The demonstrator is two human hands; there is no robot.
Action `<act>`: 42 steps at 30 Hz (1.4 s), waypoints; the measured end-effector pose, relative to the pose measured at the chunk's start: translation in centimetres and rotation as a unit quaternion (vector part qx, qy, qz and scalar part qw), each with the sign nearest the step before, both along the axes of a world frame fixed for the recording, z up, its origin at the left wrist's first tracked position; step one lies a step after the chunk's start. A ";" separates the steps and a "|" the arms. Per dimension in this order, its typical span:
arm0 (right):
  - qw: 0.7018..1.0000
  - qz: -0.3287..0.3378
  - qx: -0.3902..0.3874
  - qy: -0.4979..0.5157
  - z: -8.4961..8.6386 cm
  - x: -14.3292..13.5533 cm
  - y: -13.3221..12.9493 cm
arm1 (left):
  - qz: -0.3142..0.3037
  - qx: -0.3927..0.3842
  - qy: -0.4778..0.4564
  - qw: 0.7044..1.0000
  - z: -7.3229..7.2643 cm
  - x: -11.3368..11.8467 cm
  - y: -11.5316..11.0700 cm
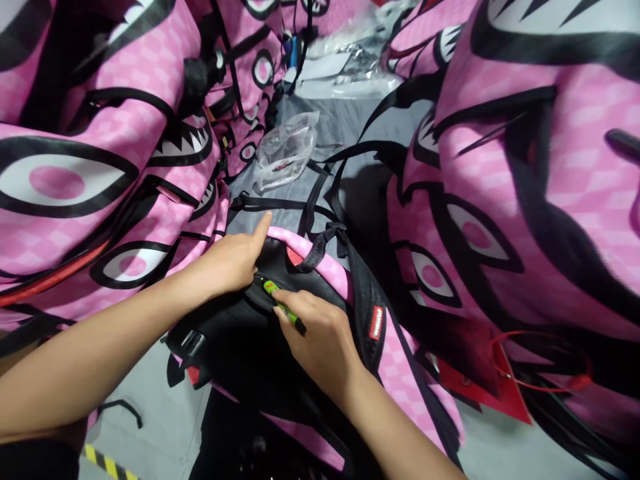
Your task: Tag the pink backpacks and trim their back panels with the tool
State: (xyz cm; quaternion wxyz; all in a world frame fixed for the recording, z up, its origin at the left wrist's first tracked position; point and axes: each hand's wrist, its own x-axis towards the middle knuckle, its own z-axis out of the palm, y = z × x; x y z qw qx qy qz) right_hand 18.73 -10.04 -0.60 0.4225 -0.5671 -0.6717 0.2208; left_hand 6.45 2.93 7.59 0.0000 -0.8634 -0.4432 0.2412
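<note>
Green tool point(271, 287) — right hand point(320, 333) gripping; left hand point(233, 261) on black-and-pink backpack point(235, 333).

Black sleeve point(40, 460), bare forearms point(125, 340)

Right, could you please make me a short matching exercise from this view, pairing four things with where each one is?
Things:
1. green pen-like item
2. small clear plastic bag
3. red card
4. yellow-and-black striped tape

Places:
A. on the floor, at the lower left of the picture
B. in the right hand
C. on the grey surface, beyond the hands
D. by the pink bags on the right

Pairs: 1-B, 2-C, 3-D, 4-A
</note>
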 end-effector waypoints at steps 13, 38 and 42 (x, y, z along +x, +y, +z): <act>0.999 -0.020 -0.037 -0.003 0.6 -0.9 0.0 | 0.004 -0.002 0.012 1.000 0.0 0.0 0.3; 0.998 -0.015 -0.053 0.039 0.5 -0.5 -0.1 | 0.008 -0.009 0.034 0.999 0.1 0.5 0.4; 0.990 -0.059 -0.043 0.117 0.4 -1.1 -0.1 | 0.003 -0.010 0.036 0.999 0.1 0.6 0.5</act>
